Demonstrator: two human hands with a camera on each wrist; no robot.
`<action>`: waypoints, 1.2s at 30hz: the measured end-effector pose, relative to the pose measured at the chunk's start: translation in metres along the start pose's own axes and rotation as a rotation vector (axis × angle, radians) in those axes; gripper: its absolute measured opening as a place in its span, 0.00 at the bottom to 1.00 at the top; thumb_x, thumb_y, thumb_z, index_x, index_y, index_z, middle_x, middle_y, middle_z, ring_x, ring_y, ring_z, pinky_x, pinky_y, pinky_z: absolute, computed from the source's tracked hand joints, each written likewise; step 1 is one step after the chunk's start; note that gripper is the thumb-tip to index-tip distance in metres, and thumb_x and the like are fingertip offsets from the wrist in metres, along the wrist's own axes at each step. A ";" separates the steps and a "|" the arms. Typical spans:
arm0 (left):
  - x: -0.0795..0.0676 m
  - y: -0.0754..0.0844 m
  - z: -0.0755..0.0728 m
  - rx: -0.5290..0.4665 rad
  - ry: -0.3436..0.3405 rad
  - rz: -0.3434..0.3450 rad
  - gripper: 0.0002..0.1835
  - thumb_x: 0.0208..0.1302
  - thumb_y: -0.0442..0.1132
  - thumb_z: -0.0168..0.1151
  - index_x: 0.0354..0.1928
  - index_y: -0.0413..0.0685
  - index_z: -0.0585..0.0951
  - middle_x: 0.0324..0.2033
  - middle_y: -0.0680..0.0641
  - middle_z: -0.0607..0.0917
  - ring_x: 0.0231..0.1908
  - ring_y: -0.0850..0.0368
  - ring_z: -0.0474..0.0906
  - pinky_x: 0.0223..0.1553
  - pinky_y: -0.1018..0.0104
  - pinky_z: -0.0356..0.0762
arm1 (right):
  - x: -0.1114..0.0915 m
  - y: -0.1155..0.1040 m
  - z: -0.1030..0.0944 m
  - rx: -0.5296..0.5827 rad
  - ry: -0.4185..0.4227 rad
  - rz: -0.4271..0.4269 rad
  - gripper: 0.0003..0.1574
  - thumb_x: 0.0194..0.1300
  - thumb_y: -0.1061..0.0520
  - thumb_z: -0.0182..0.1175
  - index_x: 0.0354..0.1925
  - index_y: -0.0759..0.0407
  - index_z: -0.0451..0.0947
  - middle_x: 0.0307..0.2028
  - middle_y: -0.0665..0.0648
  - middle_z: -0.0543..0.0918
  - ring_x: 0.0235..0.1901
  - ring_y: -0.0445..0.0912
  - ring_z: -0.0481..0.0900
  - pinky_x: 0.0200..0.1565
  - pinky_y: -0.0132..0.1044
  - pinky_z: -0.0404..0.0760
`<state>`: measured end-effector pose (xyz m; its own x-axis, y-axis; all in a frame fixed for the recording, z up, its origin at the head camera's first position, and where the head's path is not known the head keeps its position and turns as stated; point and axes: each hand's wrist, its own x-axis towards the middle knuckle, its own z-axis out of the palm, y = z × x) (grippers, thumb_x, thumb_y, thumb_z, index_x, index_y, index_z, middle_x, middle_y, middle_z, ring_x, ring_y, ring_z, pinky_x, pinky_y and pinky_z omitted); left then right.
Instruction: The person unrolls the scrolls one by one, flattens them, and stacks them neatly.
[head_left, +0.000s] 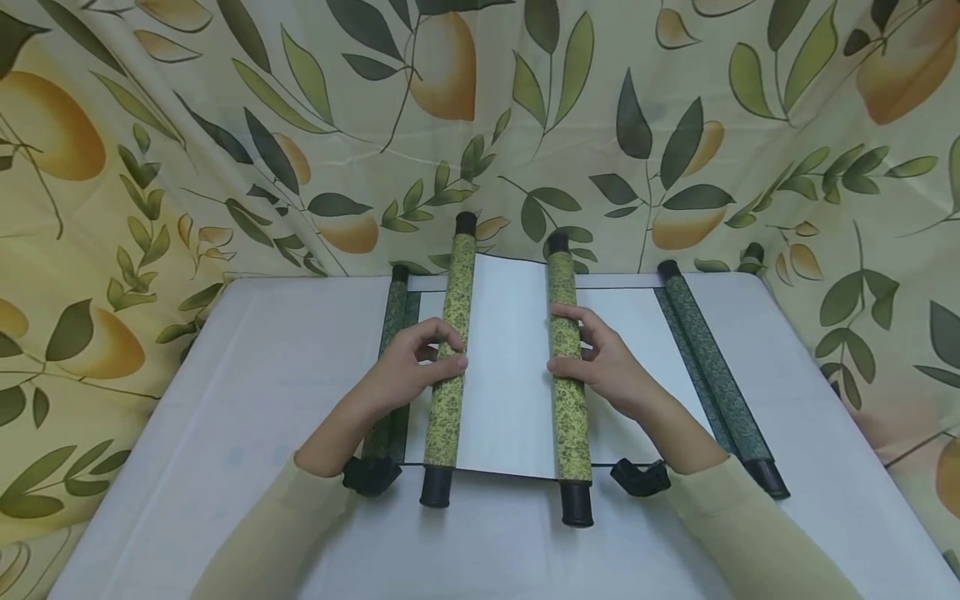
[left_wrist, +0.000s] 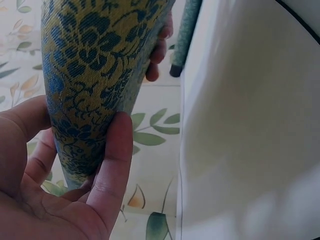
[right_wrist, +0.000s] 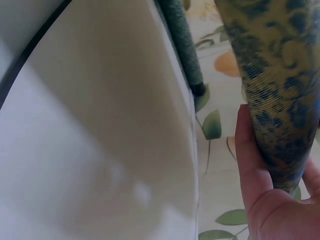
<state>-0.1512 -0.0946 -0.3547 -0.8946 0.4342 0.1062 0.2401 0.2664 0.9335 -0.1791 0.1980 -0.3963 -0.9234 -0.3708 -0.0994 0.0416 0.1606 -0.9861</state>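
A partly unrolled scroll with white paper [head_left: 510, 358] spans between my hands in the head view. My left hand [head_left: 408, 367] grips its left yellow-green patterned roll [head_left: 447, 417], thumb in front and fingers round the outer side. Opposite, my right hand [head_left: 611, 371] holds the matching right roll [head_left: 572, 429] between thumb and fingers. Black knobs cap both rolls. In the left wrist view the floral brocade [left_wrist: 85, 65] shows close up inside the hand; the right wrist view shows the same cloth [right_wrist: 280, 95] above the palm. This scroll overlaps a second, dark green one.
The dark green scroll lies spread on the white-covered table [head_left: 285, 367], with its left roll [head_left: 393, 333], right roll [head_left: 723, 387] and white sheet [head_left: 626, 375] visible. Behind the table hangs a fruit-and-leaf patterned cloth [head_left: 525, 150]. Another dark green rod end [head_left: 752, 254] shows at the back right.
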 end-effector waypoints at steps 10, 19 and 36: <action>-0.004 0.000 -0.003 -0.005 0.005 -0.025 0.09 0.60 0.35 0.61 0.42 0.41 0.76 0.42 0.45 0.76 0.34 0.50 0.74 0.35 0.59 0.71 | 0.001 0.001 -0.001 -0.046 -0.014 -0.010 0.44 0.55 0.62 0.64 0.66 0.44 0.57 0.66 0.53 0.52 0.51 0.59 0.71 0.41 0.46 0.79; -0.008 0.002 -0.005 -0.016 0.014 -0.009 0.09 0.60 0.34 0.61 0.41 0.39 0.75 0.41 0.45 0.76 0.32 0.49 0.72 0.34 0.60 0.70 | 0.001 -0.001 -0.001 -0.082 -0.008 0.000 0.43 0.56 0.64 0.62 0.65 0.43 0.59 0.66 0.56 0.51 0.46 0.58 0.73 0.38 0.46 0.80; -0.010 0.000 -0.008 -0.017 0.020 0.007 0.08 0.60 0.33 0.60 0.41 0.39 0.76 0.40 0.45 0.77 0.32 0.49 0.72 0.34 0.61 0.70 | -0.001 -0.004 -0.007 -0.110 0.025 0.023 0.41 0.57 0.64 0.61 0.66 0.45 0.59 0.66 0.55 0.52 0.50 0.58 0.71 0.39 0.44 0.79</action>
<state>-0.1454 -0.1058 -0.3528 -0.9003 0.4187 0.1193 0.2400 0.2487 0.9384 -0.1813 0.2044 -0.3916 -0.9320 -0.3430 -0.1169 0.0219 0.2687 -0.9630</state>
